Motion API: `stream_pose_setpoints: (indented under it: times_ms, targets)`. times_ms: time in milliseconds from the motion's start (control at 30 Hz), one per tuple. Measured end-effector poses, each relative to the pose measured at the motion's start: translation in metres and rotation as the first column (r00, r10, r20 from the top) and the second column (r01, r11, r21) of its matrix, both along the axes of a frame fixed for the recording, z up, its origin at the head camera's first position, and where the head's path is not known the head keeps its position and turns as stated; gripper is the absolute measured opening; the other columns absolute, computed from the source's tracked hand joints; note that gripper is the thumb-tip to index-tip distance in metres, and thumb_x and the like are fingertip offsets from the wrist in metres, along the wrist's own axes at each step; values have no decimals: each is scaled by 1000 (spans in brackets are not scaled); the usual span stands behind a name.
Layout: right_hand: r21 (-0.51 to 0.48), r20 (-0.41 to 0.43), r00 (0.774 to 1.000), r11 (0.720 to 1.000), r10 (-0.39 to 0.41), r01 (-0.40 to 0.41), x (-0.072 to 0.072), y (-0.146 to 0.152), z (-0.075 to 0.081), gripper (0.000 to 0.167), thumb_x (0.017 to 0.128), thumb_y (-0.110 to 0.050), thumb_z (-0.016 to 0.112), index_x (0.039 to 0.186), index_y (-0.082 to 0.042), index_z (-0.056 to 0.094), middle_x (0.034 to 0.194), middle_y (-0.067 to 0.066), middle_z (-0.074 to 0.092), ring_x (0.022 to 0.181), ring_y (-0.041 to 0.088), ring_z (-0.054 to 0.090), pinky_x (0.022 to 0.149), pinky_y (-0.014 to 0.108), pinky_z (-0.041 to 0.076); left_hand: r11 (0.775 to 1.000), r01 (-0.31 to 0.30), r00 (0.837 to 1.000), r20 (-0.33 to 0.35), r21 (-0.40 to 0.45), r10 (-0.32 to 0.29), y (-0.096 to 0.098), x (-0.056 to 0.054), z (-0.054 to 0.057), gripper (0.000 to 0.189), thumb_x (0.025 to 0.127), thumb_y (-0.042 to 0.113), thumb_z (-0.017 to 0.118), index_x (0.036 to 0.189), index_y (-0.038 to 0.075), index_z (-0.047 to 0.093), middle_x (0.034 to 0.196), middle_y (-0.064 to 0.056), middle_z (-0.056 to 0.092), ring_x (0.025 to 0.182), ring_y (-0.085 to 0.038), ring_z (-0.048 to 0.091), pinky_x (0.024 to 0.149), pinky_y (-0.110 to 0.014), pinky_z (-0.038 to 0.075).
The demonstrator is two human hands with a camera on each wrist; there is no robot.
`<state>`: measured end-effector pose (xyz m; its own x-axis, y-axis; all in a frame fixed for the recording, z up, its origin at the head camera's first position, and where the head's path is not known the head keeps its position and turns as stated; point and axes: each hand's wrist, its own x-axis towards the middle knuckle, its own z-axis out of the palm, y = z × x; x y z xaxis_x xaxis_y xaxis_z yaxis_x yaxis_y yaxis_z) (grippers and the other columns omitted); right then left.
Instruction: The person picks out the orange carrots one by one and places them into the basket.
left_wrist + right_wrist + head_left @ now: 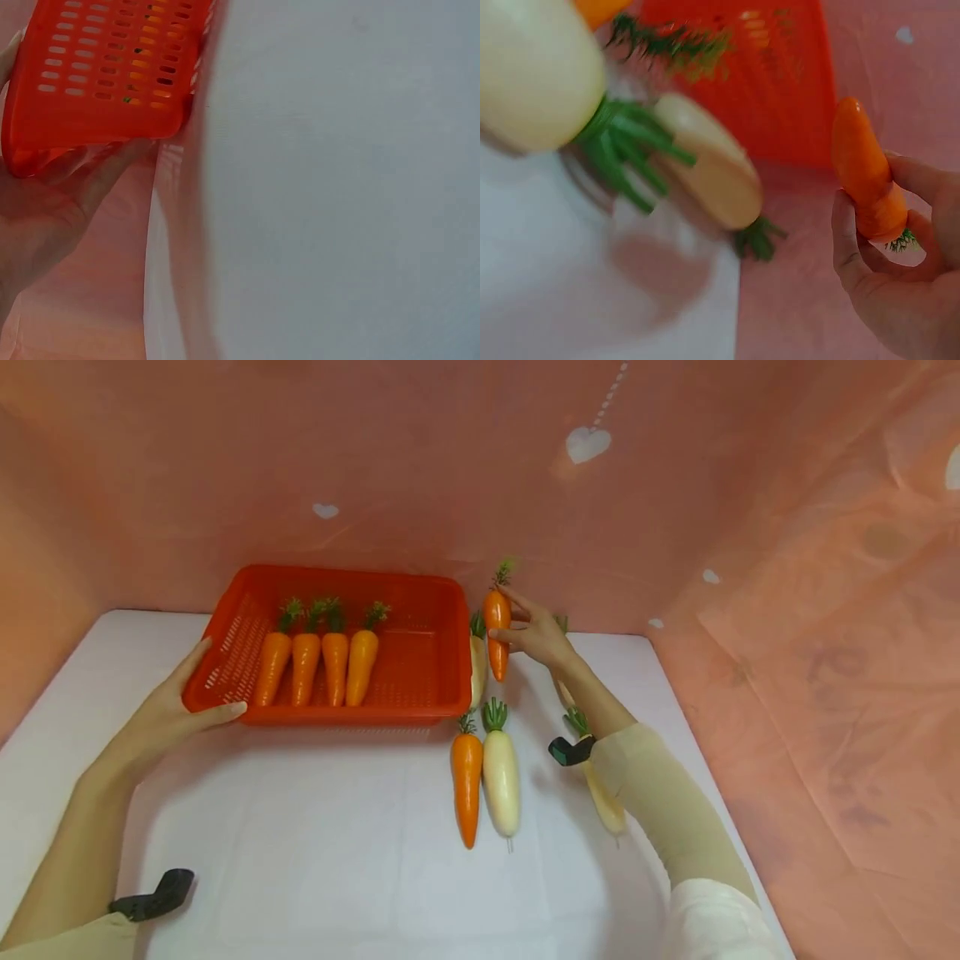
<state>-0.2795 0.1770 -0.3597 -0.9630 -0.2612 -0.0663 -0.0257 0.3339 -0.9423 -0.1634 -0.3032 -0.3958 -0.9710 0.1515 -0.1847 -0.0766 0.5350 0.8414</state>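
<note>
My left hand (163, 714) grips the front left corner of a red plastic basket (352, 717), its thumb over the front rim. The left wrist view shows that hand (45, 217) against the basket's slotted wall (105, 67). Inside the basket, several orange carrots (305, 664) with green tops lie side by side at the left. Just right of the basket, my right hand (542, 635) holds another carrot (496, 614) above the table, green top up. In the right wrist view, the thumb and fingers pinch this carrot (859, 154).
In front of the basket's right end lie a carrot (467, 785) and a white radish (501, 781). Another radish (477, 668) is partly hidden beside the basket. One more radish (602, 797) lies under the right forearm. Pink cloth (450, 460) hangs behind the white table (322, 843).
</note>
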Motion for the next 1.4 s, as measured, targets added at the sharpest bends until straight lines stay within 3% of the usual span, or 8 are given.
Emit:
stream_pose_setpoints:
  times_ms: [333, 533, 667, 833, 933, 1100, 1200, 1400]
  targets:
    - [24, -31, 991, 991, 130, -129, -2, -44, 14, 76, 91, -10, 73, 156, -24, 35, 139, 15, 54, 97, 25, 67, 80, 42, 59, 1000, -17, 999, -30, 13, 18, 1, 2, -5, 99, 95, 33, 65, 155, 42, -14, 166, -15, -3, 145, -48, 10, 106, -75, 22]
    - [92, -51, 984, 982, 169, -163, -5, -70, 14, 76, 90, -13, 75, 155, -20, 36, 138, 16, 53, 97, 23, 64, 70, 30, 58, 1000, -18, 999, -30, 18, 18, 3, 1, -5, 98, 96, 32, 64, 154, 43, -14, 166, -16, -3, 144, -50, 11, 104, -76, 23]
    - [105, -34, 984, 980, 176, -172, -5, -89, 11, 76, 89, -12, 75, 154, -17, 37, 138, 17, 52, 97, 24, 64, 75, 34, 60, 999, -19, 999, -26, 28, 19, 2, 2, -7, 97, 96, 31, 63, 154, 43, -13, 166, -15, -3, 143, -49, 12, 105, -74, 24]
    - [66, 20, 985, 982, 174, -175, -4, -109, 6, 77, 88, -9, 76, 153, -16, 38, 128, 19, 58, 86, 24, 65, 84, 46, 58, 999, -23, 999, -27, 28, 24, 2, 2, -8, 96, 97, 30, 63, 155, 43, -13, 166, -15, -3, 143, -49, 13, 108, -72, 23]
    - [66, 62, 988, 987, 142, -146, -5, -120, 0, 80, 85, -7, 79, 153, -18, 38, 121, 16, 60, 81, 22, 64, 79, 41, 59, 999, -22, 999, -27, 27, 23, 3, 1, -8, 97, 96, 31, 63, 154, 44, -13, 166, -16, -3, 142, -50, 14, 106, -74, 24]
    - [153, 89, 993, 984, 83, -96, -7, -137, -14, 83, 83, -7, 81, 153, -20, 37, 134, 12, 54, 78, 19, 62, 65, 26, 56, 999, -16, 1000, -23, 40, 17, 2, 1, -8, 98, 95, 34, 65, 154, 47, -12, 166, -15, -4, 145, -50, 8, 105, -77, 19]
    - [200, 68, 995, 976, 77, -89, -9, -145, -22, 82, 82, -9, 81, 152, -20, 40, 143, 11, 50, 86, 24, 64, 69, 26, 55, 999, -9, 1000, -21, 41, 9, -1, 0, -7, 98, 95, 34, 66, 154, 46, -12, 166, -13, -6, 145, -50, 4, 104, -78, 16]
    - [320, 61, 996, 944, 71, -87, -12, -153, -31, 81, 82, -15, 83, 151, -22, 43, 150, 8, 46, 130, 24, 51, 96, 33, 50, 999, -2, 1000, -13, 53, 3, -3, 0, -9, 97, 96, 34, 64, 154, 46, -12, 166, -10, -8, 145, -50, 6, 103, -78, 20]
